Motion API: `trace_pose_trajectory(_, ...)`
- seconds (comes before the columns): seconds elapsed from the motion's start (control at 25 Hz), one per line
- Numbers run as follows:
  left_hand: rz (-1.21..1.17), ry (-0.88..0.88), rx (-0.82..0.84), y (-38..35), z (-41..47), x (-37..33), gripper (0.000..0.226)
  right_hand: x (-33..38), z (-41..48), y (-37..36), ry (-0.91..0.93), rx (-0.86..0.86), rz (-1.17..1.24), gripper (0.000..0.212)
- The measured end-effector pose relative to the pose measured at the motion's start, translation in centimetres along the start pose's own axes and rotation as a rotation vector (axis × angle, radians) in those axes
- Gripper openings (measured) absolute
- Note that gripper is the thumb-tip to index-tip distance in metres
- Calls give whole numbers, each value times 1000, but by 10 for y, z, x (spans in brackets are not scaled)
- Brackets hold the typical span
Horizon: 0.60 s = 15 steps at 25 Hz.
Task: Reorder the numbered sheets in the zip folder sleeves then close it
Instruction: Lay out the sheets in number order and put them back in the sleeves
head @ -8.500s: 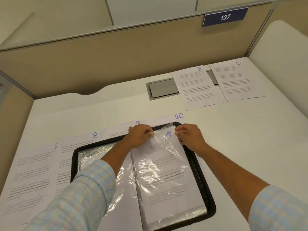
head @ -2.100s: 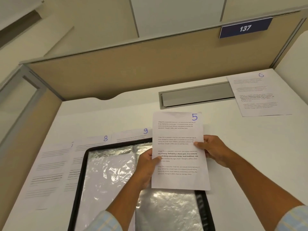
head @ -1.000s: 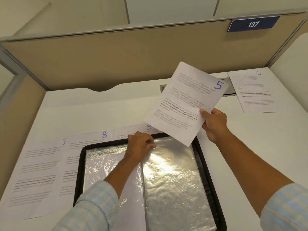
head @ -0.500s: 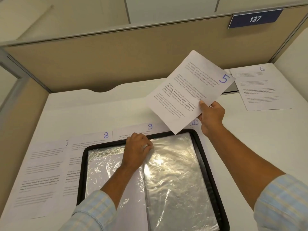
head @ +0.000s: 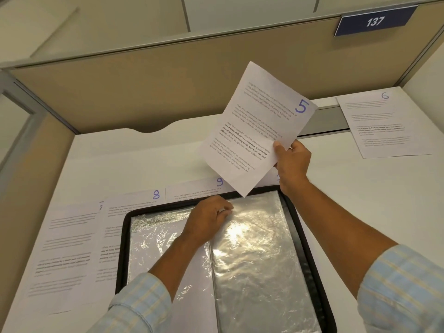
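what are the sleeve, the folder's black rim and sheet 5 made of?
sleeve: thin clear plastic film, glossy; it crinkles and throws glare.
folder rim: black, matte, probably fabric or soft synthetic; weave not visible.
sheet 5: plain white paper, matte; printed text, bends slightly where the right hand pinches it.

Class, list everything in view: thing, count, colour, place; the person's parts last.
desk: one, white, under everything
partition: one, beige, behind desk
sign 137: one, blue, top right
cable flap: one, grey, desk's far edge
zip folder: one, black, open, centre
plastic sleeves: two, clear, inside folder
sheet 7, sheet 8, sheet 9: three, white, around folder's far-left corner
sheet 6: one, white, far right
sheet 5: one, white, aloft
left hand: pinching right sleeve's top edge
right hand: gripping sheet 5
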State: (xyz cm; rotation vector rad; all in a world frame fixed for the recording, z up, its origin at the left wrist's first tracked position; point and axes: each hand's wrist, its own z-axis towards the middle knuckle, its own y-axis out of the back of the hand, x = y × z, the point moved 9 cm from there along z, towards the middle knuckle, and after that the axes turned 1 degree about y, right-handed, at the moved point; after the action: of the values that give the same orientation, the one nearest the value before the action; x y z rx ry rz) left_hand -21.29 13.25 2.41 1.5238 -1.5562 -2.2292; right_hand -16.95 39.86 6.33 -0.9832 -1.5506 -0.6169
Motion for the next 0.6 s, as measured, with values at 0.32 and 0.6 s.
trace_pose_trajectory(0.32,-24,136,149,-19,-3,1,16,-5,-10,-18,117,100,-200,19)
trace_pose_trajectory(0.6,25,90,83,-12,-7,-3,16,-10,-11,-20,177,164,-360,8)
